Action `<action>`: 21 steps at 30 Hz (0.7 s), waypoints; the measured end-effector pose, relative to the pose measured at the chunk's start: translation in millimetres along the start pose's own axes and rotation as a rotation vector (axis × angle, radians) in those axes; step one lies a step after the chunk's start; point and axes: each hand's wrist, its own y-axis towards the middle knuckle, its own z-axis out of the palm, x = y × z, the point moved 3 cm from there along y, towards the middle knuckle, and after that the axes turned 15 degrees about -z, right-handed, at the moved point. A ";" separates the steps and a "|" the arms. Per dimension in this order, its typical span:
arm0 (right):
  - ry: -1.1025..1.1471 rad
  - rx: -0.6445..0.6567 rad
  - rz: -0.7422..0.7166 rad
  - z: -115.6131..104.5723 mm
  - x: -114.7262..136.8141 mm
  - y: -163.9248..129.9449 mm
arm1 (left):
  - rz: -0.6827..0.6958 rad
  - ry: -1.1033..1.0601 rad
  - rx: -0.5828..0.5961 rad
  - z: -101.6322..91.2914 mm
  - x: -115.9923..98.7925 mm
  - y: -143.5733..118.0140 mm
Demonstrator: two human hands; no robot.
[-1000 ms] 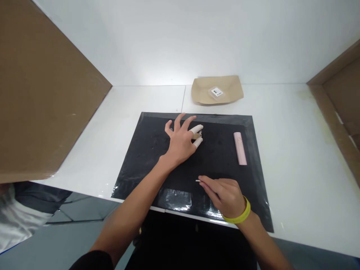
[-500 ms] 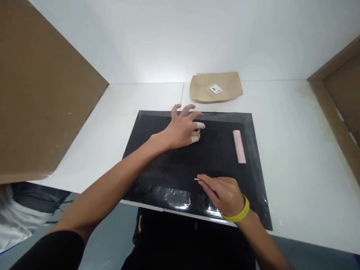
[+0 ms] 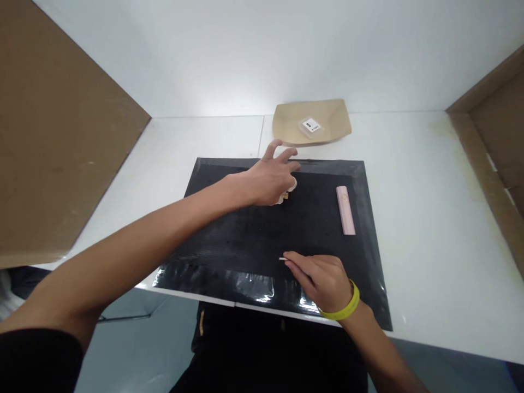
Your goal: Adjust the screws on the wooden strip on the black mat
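Note:
My left hand (image 3: 270,180) reaches over the upper middle of the black mat (image 3: 245,229). White finger covers are on its thumb and index finger, which are closed on a small tan piece (image 3: 285,195), mostly hidden by the fingers. The other fingers of this hand are spread. Closer to me, my right hand (image 3: 321,278) pinches a thin white stick (image 3: 282,258) between thumb and fingertips; only its short end shows, pointing left. To the right on the mat lies a pink oblong device (image 3: 346,210), touched by neither hand.
Behind the mat stands a tan paper tray (image 3: 282,117) with a small clear case (image 3: 311,126) inside, bearing a white label. Brown panels border the white table (image 3: 417,218) on the left (image 3: 61,136) and right. A yellow wristband (image 3: 344,311) circles my right wrist.
The fingers of my left hand have drawn in tighter around the small tan piece, and a metal part seen before is now hidden. My right hand still pinches the white stick.

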 end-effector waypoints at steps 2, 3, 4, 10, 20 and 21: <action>0.000 0.008 0.002 0.1 0.0 0.1 | 0.007 0.015 0.028 -1.2 -1.8 2.1; 0.000 0.013 0.002 0.1 0.0 0.3 | 0.006 0.020 0.041 -1.8 -2.5 2.8; -0.001 0.012 0.002 0.0 0.1 0.6 | 0.003 0.023 0.050 -2.3 -2.8 3.3; 0.009 -0.007 0.005 -1.3 0.0 1.9 | -0.047 -0.167 0.040 -1.9 1.6 2.9; 0.008 -0.002 0.024 -1.5 -1.3 1.4 | -0.006 0.023 0.006 6.2 8.8 -1.1; 0.010 0.001 0.027 -1.3 -1.2 1.4 | -0.009 0.077 0.017 6.8 8.6 -1.3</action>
